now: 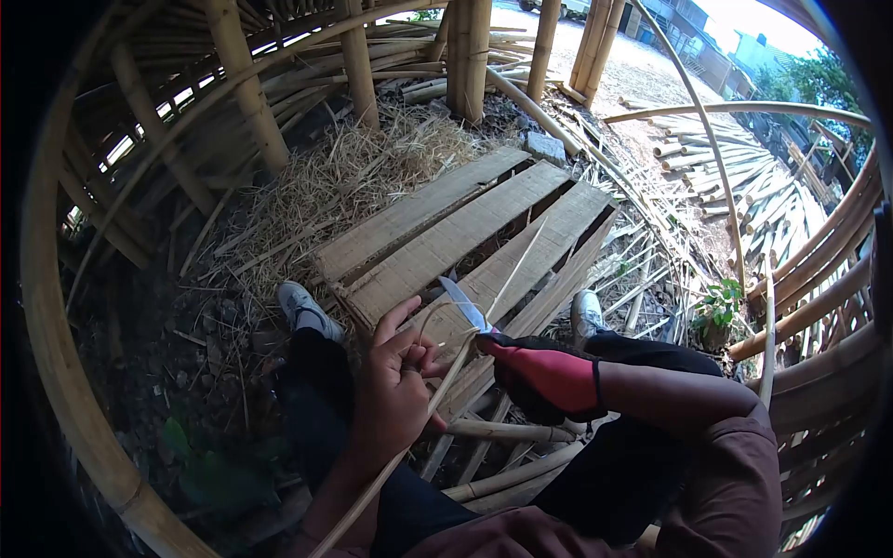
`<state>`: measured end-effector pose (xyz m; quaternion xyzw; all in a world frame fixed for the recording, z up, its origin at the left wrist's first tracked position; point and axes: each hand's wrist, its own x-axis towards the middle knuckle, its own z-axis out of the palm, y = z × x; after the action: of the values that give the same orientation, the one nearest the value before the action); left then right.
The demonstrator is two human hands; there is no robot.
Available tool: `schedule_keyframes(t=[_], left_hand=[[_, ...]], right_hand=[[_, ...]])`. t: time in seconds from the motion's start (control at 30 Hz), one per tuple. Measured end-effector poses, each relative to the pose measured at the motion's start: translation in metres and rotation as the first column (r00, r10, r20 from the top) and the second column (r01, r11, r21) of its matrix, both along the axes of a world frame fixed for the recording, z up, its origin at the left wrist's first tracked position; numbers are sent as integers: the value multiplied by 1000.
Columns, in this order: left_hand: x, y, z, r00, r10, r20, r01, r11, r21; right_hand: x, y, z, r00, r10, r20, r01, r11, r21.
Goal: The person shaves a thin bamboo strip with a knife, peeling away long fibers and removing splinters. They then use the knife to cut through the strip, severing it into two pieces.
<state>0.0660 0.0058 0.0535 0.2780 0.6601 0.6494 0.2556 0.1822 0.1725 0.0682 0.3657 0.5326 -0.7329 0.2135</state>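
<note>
My right hand (544, 372), in a red and black glove, grips a knife (462, 302) whose pale blade points up and left. The blade lies against a long, thin bamboo strip (377, 479), which runs from the bottom edge up past both hands. My bare left hand (395, 391) is around the strip just below the knife, its fingers partly curled. A thin sliver (430, 312) curls up by the blade, between the hands. The knife handle is hidden in the glove. Under the hands stands a low wooden slatted bench (465, 237).
Dry shavings (372, 167) are heaped behind the bench. Bamboo posts (246, 84) and curved bamboo rails surround me. Cut bamboo poles (735, 167) lie outside on the right. My shoes (307, 310) rest on either side of the bench, and a bamboo pole (512, 431) lies below it.
</note>
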Motion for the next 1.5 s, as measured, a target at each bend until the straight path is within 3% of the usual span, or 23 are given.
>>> schedule_keyframes(t=[0.1,0.17,0.23,0.27,0.4,0.5,0.57,0.63,0.67,0.7,0.77,0.87,0.9,1.0,1.03,1.1,1.13,1.17,1.23,1.27,1.3,1.37,1.5], left_hand=[[-3,-4,-7,999,-10,-43,11,1000,23],[-3,-2,-7,999,9,-42,-10,1000,-13],[0,1,-5,1000,7,-30,-7,1000,8],[1,1,-3,1000,5,-20,-5,1000,22],[5,0,11,989,76,129,-74,997,-24],[6,1,12,980,91,178,-90,996,-9],[1,2,-5,964,117,-237,-99,992,84],[-8,4,-11,935,116,-336,-85,991,107],[-9,3,-12,895,121,-429,-70,989,132],[-8,3,-12,895,123,-429,-72,989,132],[-3,4,-10,986,59,-153,-28,980,199],[2,1,1,994,100,-35,-92,977,194],[2,1,0,995,97,-33,-90,978,186],[0,4,0,989,138,-45,-128,975,181],[1,4,1,991,125,-39,-116,976,184],[1,4,2,993,115,-34,-106,976,191],[0,3,1,989,144,-38,-133,970,203],[1,2,1,984,172,-39,-160,964,212],[-1,2,-3,984,165,-68,-151,973,177],[-1,3,-3,982,162,-96,-147,978,147],[-1,3,-3,982,165,-94,-150,978,148],[1,5,-2,980,169,-107,-150,975,164],[-1,2,-2,973,203,-113,-183,969,163]], right_hand=[[-3,24,11,972,-232,-31,232,973,2],[-4,38,10,854,-464,-236,488,871,54],[-3,19,9,977,-213,-32,215,968,130],[0,4,-9,997,40,-73,-40,999,1],[-1,27,16,973,-224,-65,224,975,-3],[-2,21,7,912,-396,-109,408,901,145],[4,-2,-14,997,23,-77,-15,995,98],[4,4,-9,998,23,-62,-16,994,109],[2,11,5,988,-143,-56,147,986,80],[1,18,14,952,-303,-50,305,950,59],[4,14,7,928,-352,-120,354,935,-5],[7,-18,8,999,-18,-32,21,993,117],[5,-13,16,999,-21,-29,24,994,110],[6,16,22,920,-377,-106,382,924,30],[5,8,19,921,-376,-107,381,924,32],[6,-18,6,999,45,20,-47,996,70],[5,-23,3,989,73,-127,-48,982,184],[6,-17,7,990,69,-125,-46,983,179],[5,5,28,973,-230,-15,230,973,-17],[7,14,28,957,-266,-117,257,962,-88],[7,7,23,958,-263,-115,254,963,-86],[8,-20,10,999,-2,35,4,999,-48],[4,-1,29,994,-102,34,103,993,-60]])
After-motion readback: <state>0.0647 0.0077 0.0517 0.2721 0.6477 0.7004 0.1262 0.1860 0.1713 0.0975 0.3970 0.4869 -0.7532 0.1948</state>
